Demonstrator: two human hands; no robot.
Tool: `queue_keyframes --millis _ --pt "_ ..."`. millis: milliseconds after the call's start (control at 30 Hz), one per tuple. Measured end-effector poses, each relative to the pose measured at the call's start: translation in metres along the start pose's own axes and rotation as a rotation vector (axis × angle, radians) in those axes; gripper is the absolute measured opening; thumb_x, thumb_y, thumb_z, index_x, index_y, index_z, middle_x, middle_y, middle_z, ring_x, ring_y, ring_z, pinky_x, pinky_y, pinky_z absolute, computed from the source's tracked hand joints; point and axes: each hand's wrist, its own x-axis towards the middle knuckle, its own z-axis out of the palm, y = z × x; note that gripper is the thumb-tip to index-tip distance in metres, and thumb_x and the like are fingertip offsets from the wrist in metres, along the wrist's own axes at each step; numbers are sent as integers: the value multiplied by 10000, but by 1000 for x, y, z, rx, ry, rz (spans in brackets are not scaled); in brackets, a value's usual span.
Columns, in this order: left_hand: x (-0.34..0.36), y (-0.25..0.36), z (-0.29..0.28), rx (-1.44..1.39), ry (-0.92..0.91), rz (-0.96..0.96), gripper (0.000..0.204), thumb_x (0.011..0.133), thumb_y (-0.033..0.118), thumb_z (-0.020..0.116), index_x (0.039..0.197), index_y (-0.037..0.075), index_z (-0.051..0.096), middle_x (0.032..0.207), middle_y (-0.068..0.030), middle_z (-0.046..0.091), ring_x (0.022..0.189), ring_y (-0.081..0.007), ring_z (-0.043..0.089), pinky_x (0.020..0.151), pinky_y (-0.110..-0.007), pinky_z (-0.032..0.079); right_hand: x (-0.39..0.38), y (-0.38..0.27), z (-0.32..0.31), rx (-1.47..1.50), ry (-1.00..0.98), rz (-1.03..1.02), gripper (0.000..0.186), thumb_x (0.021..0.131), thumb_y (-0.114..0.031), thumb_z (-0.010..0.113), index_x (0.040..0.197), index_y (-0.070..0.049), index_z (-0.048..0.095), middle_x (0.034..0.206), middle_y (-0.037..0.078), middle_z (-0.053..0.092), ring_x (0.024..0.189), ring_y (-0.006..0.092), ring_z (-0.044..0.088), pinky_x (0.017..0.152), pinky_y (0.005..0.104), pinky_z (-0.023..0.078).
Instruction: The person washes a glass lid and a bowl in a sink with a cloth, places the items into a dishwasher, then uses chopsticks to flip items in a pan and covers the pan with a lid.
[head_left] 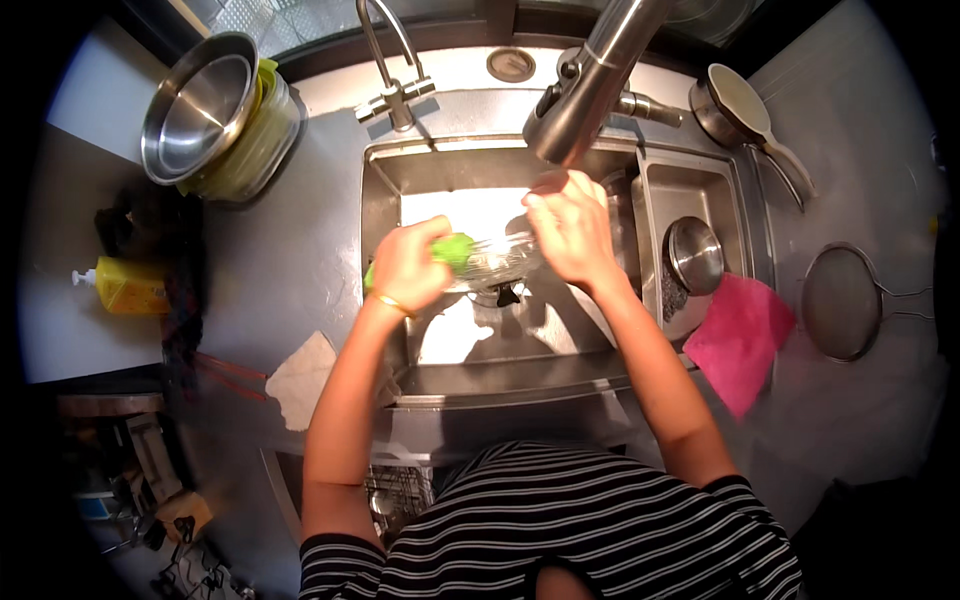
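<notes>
My left hand (412, 262) is closed around the bright green handle (455, 252) of what looks like a whisk, held level over the large sink basin. Its wire loops (503, 257) point right and are smeared by motion and glare. At the far end of the wires is my right hand (572, 228), fingers curled and partly blurred. Whether it grips the wires or anything else is hidden. Just beyond it hangs the metal spout (562, 130) of the large faucet. Below both hands, bright light and their shadows fall on the steel sink (470, 380).
Stacked bowls (205, 110) stand back left, beside a slim tap (395, 95). A small side basin holds a round metal dish (695, 256). Rightward are a pink cloth (740, 340), pan (735, 110) and strainer (842, 302). Leftward lie a beige cloth (305, 380) and yellow pump bottle (130, 285).
</notes>
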Motion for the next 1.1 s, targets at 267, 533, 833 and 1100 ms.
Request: queue_keyframes --millis 267,533,833,1100 --pt "20 61 16 265 -42 70 287 588 121 545 865 114 617 738 -158 631 719 -346 603 679 -460 452 -9 -18 11 42 13 153 274 857 -159 523 629 -69 646 660 110 590 663 295 543 628 384 430" --pt "26 25 3 123 -10 206 270 592 138 553 855 94 592 727 -171 607 706 -368 587 614 -450 449 -1 1 22 61 2 112 294 870 -133 490 609 -18 563 647 156 562 571 327 526 549 395 410" --pt "-26 -56 15 -339 71 -32 71 669 -16 544 695 35 503 578 -89 487 545 -167 496 511 -294 368 -4 17 2 -31 107 -1 227 827 -163 523 633 -57 572 692 96 561 736 266 531 688 386 377" --pt "-18 56 20 66 12 135 336 593 109 651 912 117 543 726 -128 622 663 -354 598 611 -415 464 -12 -8 6 207 -99 37 240 845 -103 513 624 -15 543 602 114 515 574 301 482 535 376 373"
